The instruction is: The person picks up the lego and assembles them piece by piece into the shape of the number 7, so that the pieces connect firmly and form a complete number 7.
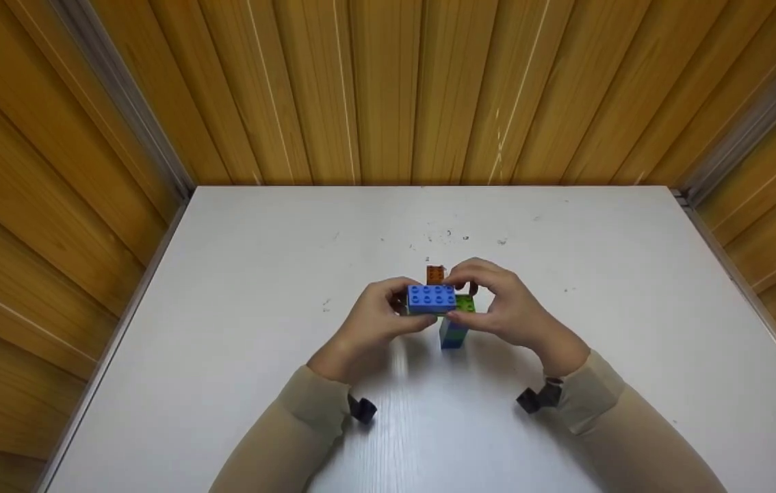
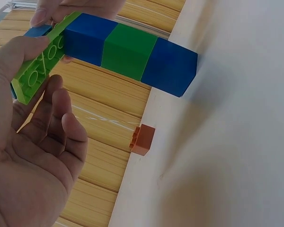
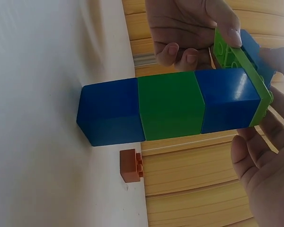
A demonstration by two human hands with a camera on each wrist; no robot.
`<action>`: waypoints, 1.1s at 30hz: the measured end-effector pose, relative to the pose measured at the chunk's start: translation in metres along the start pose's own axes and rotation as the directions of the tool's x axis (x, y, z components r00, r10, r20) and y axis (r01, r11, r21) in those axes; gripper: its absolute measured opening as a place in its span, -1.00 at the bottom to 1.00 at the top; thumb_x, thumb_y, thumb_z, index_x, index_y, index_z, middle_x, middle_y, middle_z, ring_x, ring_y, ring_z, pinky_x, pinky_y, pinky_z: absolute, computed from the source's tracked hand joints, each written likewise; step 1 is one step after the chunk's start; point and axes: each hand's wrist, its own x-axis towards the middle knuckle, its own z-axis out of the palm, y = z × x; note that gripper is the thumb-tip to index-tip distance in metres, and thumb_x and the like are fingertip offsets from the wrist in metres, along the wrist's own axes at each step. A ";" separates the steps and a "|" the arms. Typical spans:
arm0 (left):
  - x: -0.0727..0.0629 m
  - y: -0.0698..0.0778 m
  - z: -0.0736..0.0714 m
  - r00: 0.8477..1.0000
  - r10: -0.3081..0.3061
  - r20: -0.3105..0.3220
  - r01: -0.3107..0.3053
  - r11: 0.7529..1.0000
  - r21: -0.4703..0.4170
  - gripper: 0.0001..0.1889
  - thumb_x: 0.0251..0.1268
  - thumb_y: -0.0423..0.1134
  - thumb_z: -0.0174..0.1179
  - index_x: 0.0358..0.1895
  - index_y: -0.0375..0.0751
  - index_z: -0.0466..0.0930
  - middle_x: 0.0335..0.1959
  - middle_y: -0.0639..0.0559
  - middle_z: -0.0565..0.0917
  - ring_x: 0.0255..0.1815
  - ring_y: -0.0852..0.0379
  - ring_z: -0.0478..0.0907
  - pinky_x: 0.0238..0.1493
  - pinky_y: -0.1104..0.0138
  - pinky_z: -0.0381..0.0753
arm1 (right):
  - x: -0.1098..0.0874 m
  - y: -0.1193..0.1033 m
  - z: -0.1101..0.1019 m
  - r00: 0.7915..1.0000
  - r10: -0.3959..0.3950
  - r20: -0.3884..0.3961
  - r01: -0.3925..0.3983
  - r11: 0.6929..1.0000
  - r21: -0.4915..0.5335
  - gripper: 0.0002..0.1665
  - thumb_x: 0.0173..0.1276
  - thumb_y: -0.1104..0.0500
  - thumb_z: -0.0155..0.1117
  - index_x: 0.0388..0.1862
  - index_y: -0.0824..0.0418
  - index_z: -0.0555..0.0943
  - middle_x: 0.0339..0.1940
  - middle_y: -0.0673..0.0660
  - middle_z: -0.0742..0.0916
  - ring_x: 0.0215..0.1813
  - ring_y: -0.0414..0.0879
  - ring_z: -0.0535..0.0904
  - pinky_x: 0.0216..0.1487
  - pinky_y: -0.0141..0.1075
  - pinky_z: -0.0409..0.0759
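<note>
A tower of toy building bricks (image 1: pixel 453 333) stands upright on the table, blue, green and blue from the bottom up. Across its top lies a thin lime-green plate (image 2: pixel 40 61) that overhangs to the left. An eight-stud blue brick (image 1: pixel 431 298) sits over the overhanging part. My left hand (image 1: pixel 378 311) pinches the plate at its left end, thumb along the near edge and fingers behind. My right hand (image 1: pixel 508 308) holds the right end of the blue brick between thumb and fingers. The brick covers part of the left fingers in the head view.
Behind the tower, a small orange brick (image 1: pixel 435 274) stands on the white table (image 1: pixel 258 260). Wood-patterned walls (image 1: pixel 388 96) rise at the back and both sides. A small black camera (image 1: pixel 363 409) sits at the left wrist, another black camera (image 1: pixel 529 400) at the right.
</note>
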 end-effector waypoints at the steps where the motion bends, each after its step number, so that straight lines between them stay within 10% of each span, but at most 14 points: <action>1: 0.000 0.000 0.000 1.000 0.004 0.000 -0.004 1.000 -0.002 -0.59 0.36 -0.26 0.61 0.22 -0.26 0.79 -0.02 -0.07 0.80 -0.11 0.15 0.56 -0.07 0.43 0.62 | 0.000 0.001 0.000 1.000 -0.014 0.004 0.014 1.000 -0.004 -0.44 0.29 0.25 0.77 0.26 0.08 0.80 0.15 0.07 0.82 0.08 0.03 0.68 0.14 -0.40 0.64; 14: -0.001 -0.001 0.000 1.000 -0.007 0.005 0.007 0.999 -0.046 -0.62 0.37 -0.26 0.61 0.19 -0.23 0.83 0.01 -0.07 0.87 -0.09 0.15 0.67 -0.03 0.41 0.71 | -0.003 0.020 0.014 0.958 -0.285 -0.031 0.278 0.950 -0.139 -0.21 0.16 0.44 0.77 0.39 0.18 0.73 0.16 0.17 0.82 0.22 -0.01 0.73 0.42 -0.55 0.62; 33: 0.000 0.002 -0.002 0.994 -0.098 0.049 0.106 0.979 -0.177 -0.60 0.34 -0.32 0.64 0.21 -0.28 0.85 0.05 -0.12 0.93 0.02 0.13 0.89 0.13 0.34 0.87 | -0.005 0.023 0.016 0.922 -0.380 -0.076 0.353 0.906 -0.235 -0.29 0.13 0.42 0.78 0.30 0.22 0.82 0.08 0.19 0.87 0.10 0.04 0.81 0.34 -0.57 0.68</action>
